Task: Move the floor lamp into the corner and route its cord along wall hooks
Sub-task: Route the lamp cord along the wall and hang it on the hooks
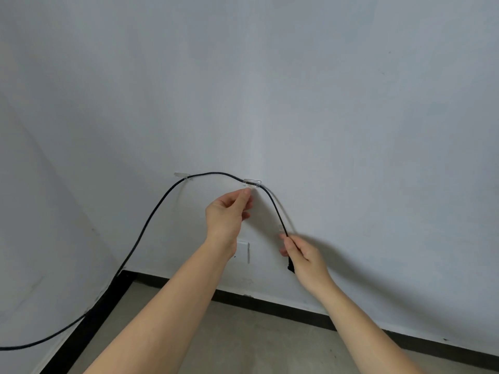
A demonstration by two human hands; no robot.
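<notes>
Cord (216, 174) through two hooks (252, 182); my left hand (229, 211) pinched at second, right hand (299, 252) gripping slack (lamp unseen), third clip (281, 227) next

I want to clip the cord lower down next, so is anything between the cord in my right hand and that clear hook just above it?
Nothing visible. The cord runs right past the clear hook above the right hand.

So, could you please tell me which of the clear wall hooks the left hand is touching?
The left hand pinches at the middle hook, where the cord bends downward. The leftmost hook and the lower hook near the right hand are untouched.
</notes>
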